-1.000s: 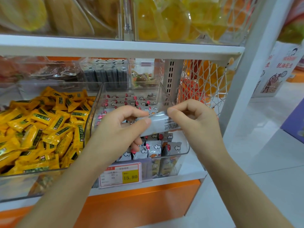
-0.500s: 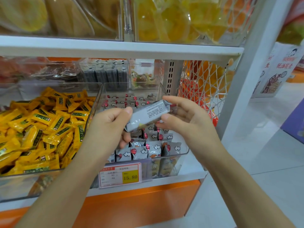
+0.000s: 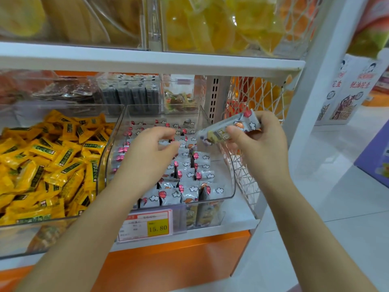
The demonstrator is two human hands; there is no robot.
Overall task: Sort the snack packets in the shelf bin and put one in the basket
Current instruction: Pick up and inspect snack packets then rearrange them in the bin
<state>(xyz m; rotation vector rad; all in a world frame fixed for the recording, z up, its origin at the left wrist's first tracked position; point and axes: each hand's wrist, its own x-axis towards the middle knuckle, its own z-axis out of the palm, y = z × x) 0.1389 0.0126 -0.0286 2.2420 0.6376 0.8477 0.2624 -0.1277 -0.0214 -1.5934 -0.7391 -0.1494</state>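
right hand (image 3: 259, 142) pinches one grey snack packet (image 3: 227, 128) above clear bin (image 3: 229, 165); left hand (image 3: 151, 152) hovers over packets inside, fingers loosely curled.

I face a white shelf (image 3: 147, 62) on an orange base (image 3: 168, 262), with white netting (image 3: 263, 95) and a white post (image 3: 328, 60) at its right end. Pale glossy floor tiles (image 3: 341, 218) lie beyond.

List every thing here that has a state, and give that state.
left hand, fingers loosely curled above the clear bin, holding nothing
right hand, pinching the held packet
held packet, up by the bin's right edge, tilted
clear bin, open-topped, partly filled
binned packets, standing in rows
yellow packets, heaped loose in the neighbouring bin
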